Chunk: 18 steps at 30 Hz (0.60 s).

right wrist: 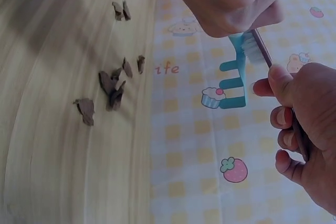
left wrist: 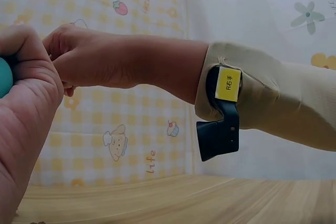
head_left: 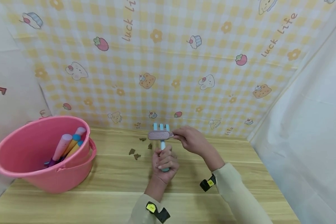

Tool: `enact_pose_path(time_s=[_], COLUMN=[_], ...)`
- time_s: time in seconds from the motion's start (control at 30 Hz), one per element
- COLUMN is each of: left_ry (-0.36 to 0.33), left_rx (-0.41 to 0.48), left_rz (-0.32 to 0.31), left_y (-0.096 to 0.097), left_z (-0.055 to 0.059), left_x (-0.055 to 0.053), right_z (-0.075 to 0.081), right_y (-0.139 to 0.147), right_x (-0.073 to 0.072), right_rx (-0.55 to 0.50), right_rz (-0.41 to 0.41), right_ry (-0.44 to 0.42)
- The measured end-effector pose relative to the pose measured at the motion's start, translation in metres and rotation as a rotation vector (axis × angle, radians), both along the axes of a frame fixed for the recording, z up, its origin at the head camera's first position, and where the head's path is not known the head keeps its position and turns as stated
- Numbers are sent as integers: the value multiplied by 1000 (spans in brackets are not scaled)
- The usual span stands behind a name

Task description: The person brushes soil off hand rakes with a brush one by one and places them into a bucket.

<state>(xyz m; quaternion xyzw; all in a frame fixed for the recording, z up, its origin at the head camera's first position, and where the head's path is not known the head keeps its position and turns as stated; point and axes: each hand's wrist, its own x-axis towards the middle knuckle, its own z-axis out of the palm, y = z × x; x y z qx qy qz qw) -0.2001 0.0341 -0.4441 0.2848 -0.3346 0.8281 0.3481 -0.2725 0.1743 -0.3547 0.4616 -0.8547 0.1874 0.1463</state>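
My left hand (head_left: 165,164) grips the handle of a small light-blue toy rake (head_left: 161,126), held up with its tines toward the patterned cloth. In the left wrist view, the rounded teal handle end (left wrist: 4,77) pokes out of that fist. Between thumb and fingers my right hand (head_left: 192,140) holds a brush (head_left: 158,135) by its handle, the head lying across the rake just below the tines. White bristles (right wrist: 253,48) face the rake in the right wrist view. Several brown flakes (right wrist: 111,86) lie on the table to the left of the hands.
A pink bucket (head_left: 42,183) stands at the left, with several pink, orange and blue tool handles (head_left: 62,147) inside. Behind the wooden table (head_left: 114,202) hangs a yellow checked cloth (head_left: 173,68). White sheeting (head_left: 305,124) closes off the right side.
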Motion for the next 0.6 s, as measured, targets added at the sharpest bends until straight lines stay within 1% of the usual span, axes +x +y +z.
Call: enact_pose_path(time_s=[0.13,0.33,0.47,0.6], left_ry=[31,31,55,93], left_rx=[9,12,6,-16], left_rz=[6,14,39,71], left_y=[-2,-5,-4,-4], left_z=[0,0,0,0], left_x=[1,3,4,5], right_z=[-3,-5,-7,-7], right_y=[-4,-12,-15,-13], right_x=[-5,-11,-15,-15], right_rx=[2,-35,-84,-112], right_rz=[-3,-36,-92,-179], right_ry=[-12,-52,-94,-108])
